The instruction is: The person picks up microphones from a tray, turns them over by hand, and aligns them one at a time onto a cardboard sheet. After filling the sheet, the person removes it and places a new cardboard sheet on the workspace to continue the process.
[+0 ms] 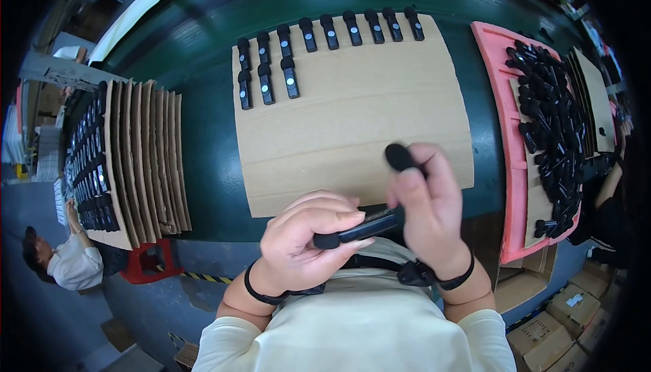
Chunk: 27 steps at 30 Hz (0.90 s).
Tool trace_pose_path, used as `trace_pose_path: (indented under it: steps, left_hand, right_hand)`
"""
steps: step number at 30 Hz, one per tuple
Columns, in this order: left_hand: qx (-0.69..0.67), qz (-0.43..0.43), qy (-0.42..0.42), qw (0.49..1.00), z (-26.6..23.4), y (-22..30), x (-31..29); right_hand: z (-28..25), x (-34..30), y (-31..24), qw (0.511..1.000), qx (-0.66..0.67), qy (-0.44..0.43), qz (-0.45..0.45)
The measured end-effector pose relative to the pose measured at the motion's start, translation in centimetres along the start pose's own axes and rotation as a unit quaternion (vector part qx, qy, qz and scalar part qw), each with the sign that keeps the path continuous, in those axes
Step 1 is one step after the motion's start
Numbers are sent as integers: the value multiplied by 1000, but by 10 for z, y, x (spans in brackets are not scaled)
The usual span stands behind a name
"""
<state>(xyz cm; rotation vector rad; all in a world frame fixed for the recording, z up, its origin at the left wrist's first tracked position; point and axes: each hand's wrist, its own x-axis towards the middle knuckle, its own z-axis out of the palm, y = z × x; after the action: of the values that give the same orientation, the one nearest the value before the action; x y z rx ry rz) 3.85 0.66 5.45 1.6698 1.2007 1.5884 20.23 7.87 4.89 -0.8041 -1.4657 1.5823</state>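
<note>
Holding one black piece (369, 228) each, two hands (305, 240) face twelve devices (290, 82) on cardboard (359, 124).

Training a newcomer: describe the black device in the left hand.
On the green table, find the middle cardboard sheet. By its near edge, the left hand holds the black device sideways, unlike its neighbours lying in rows on the sheet.

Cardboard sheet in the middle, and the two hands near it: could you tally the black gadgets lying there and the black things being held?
Black gadgets on the cardboard sheet: 12
Black stick in the left hand: 1
Black round-tipped piece in the right hand, partly hidden: 1
Total: 14
</note>
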Motion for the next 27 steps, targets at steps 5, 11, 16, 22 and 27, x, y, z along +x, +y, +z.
trace_pose_path:
  steps: [5,11,16,22,27]
  left_hand:
    - [40,-43,-17,998,-9,3,6]
    - [18,-102,-21,994,-15,4,7]
    - [28,-83,-32,996,-17,3,9]
    - [64,-52,-35,996,-22,2,11]
    - [52,-66,-47,995,-27,-3,1]
  right_hand:
    - [-28,2,0,1000,15,-8,-26]
    - [-42,-2,-5,987,-93,-41,-124]
    - [-45,-8,-12,979,-148,-55,-128]
    - [-45,-8,-10,971,-166,-51,-166]
    - [-40,-8,-9,973,-172,-66,-140]
